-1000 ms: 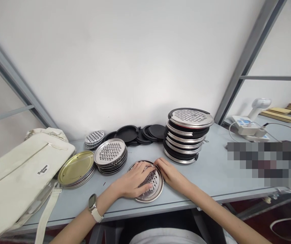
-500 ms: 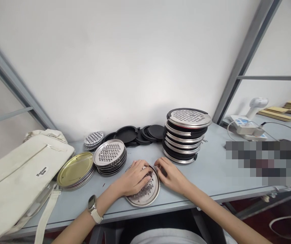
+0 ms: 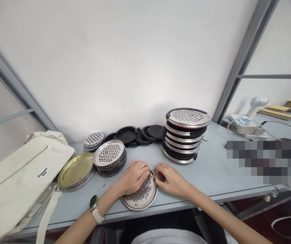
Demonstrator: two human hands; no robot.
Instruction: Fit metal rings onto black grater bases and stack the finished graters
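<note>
Rests the curled left hand (image 3: 135,178) on the perforated disc (image 3: 148,194), apparently steadying it against the table (image 3: 211,169), and bends the right hand (image 3: 172,179) at its rim, with neither grip clear.

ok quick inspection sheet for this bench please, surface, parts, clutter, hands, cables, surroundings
surface: grey table, small dark mark near the front
job's things: perforated disc under the left hand; perforated disc stack, gold-coloured disc stack, small disc stack, black round pieces, tall silver-and-black stack
clutter: cream bag at left; pixelated area at right, contents unreadable
hands: left on the disc; right at its rim, grip unclear
cables: white cable by the white device
surroundings: white wall, grey metal posts
</note>
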